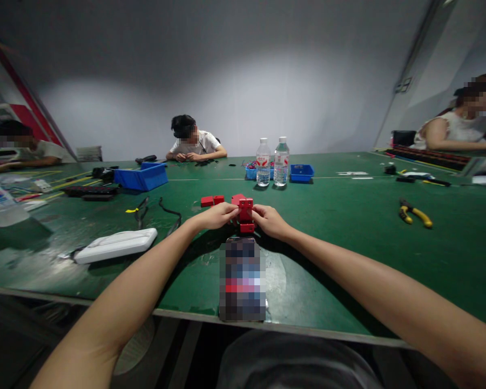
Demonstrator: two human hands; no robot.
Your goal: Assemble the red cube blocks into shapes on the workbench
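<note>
Straight ahead on the green table, a small red block-shaped part (245, 209) stands between my two hands. My left hand (221, 214) pinches it from the left side, fingers closed. From the right, my right hand (270, 220) grips the same part between thumb and fingers. One more red piece (247, 228) sits just below it, and it is unclear whether the two are joined. Further red blocks (212, 201) lie beyond my left hand. A phone (242, 281) with a blurred screen lies at the table's near edge, below my hands.
Two water bottles (263, 165) stand ahead beside a small blue tray (302, 173). A larger blue bin (141, 176) is at left. A white device (115, 246) lies near my left forearm, yellow-handled pliers (415, 214) at right. Several people sit around the table (340, 259).
</note>
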